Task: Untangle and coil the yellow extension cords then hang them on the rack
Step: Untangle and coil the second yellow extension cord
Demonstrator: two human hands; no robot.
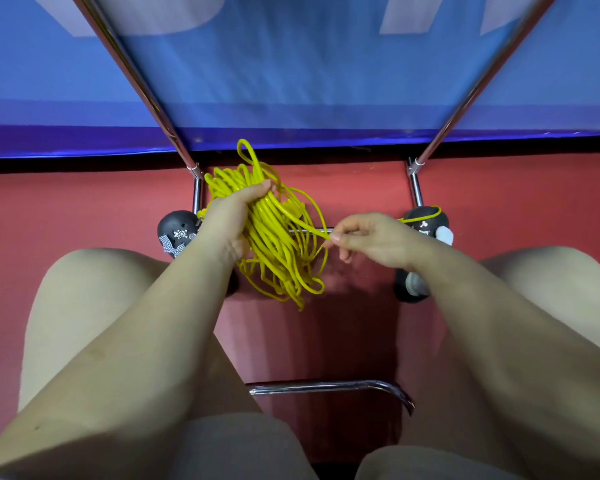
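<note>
1. Red floor (84,209) fills the lower view, with a blue panel (291,81) rising behind it and two chrome rack poles (146,95) slanting up across that panel.
2. Left hand (229,220) is wrapped firmly around a thick bundle of yellow extension cord (278,237), fingers curled over the top of the loops, grip closed on the coil.
3. Loops hang below that fist and fan out above it, held just in front of the rack's low crossbar (309,231), between the person's knees.
4. Right hand (371,237) pinches a single strand between thumb and fingertip, that strand running back into the bundle.
5. Another yellow length trails off to the right, over a black shoe (426,216); where it ends is hard to tell from here.
6. Second black shoe (177,230) with a small decoration sits at the left, beside the rack's left post.
7. Near the bottom, a curved chrome bar (329,387) crosses between the thighs.
</note>
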